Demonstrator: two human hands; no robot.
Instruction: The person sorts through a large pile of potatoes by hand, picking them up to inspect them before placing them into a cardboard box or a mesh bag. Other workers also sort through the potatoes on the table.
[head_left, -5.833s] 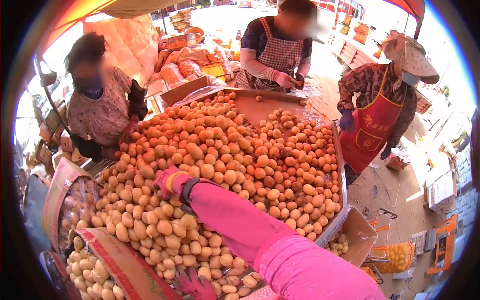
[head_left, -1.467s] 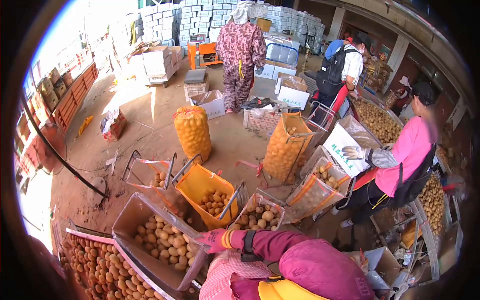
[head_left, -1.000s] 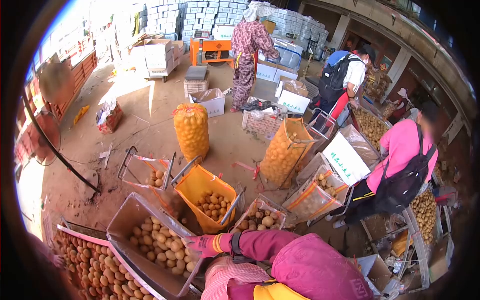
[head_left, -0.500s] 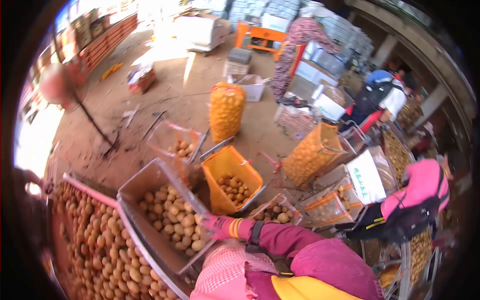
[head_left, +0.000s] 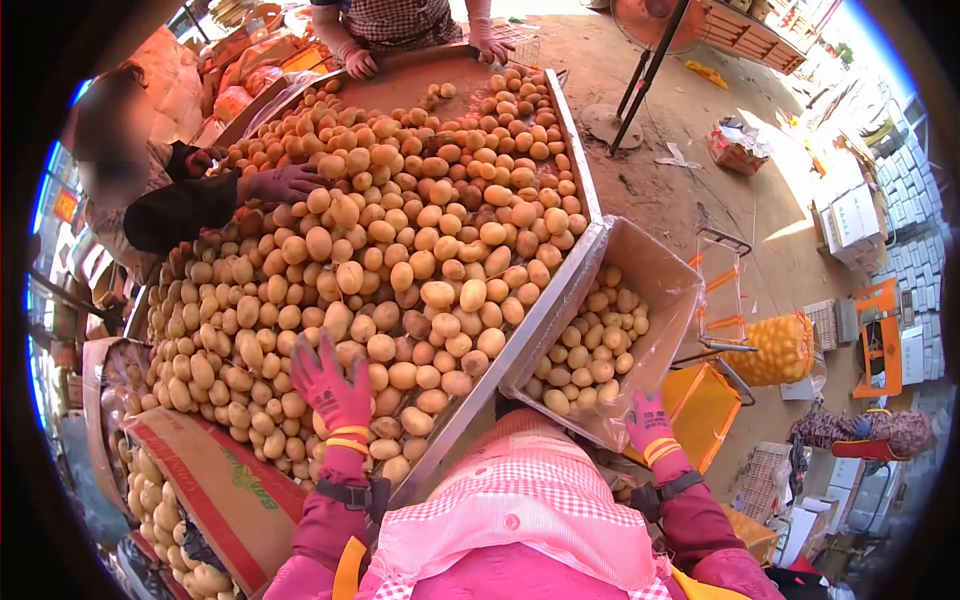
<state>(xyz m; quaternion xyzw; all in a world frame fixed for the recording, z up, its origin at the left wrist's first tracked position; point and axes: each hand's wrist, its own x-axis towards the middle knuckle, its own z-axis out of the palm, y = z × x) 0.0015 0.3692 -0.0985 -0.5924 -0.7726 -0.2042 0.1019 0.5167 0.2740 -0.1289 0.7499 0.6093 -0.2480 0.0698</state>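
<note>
Potatoes [head_left: 430, 295] cover a large metal-edged sorting table [head_left: 545, 330]. My left hand [head_left: 335, 390], in a pink glove with yellow bands at the wrist, lies over the near potatoes with its fingers spread. It holds nothing. To the right of the table stands a plastic-lined box [head_left: 655, 275], tilted in view, partly filled with smaller potatoes [head_left: 590, 345]. At the near right corner of this box is my right hand [head_left: 650, 425], gloved the same way, its fingers stretched out at the rim.
A co-worker's gloved hand [head_left: 285, 183] is on the potatoes at the left. Another person's hands [head_left: 360, 64] rest at the far edge. A cardboard carton [head_left: 225, 500] lies at lower left. A yellow bag [head_left: 700, 400] and a full net sack [head_left: 780, 350] stand right.
My view has swung left from the floor and sacks onto the sorting table. My left hand has come into view over the potatoes. My right hand is still at the lined box.
</note>
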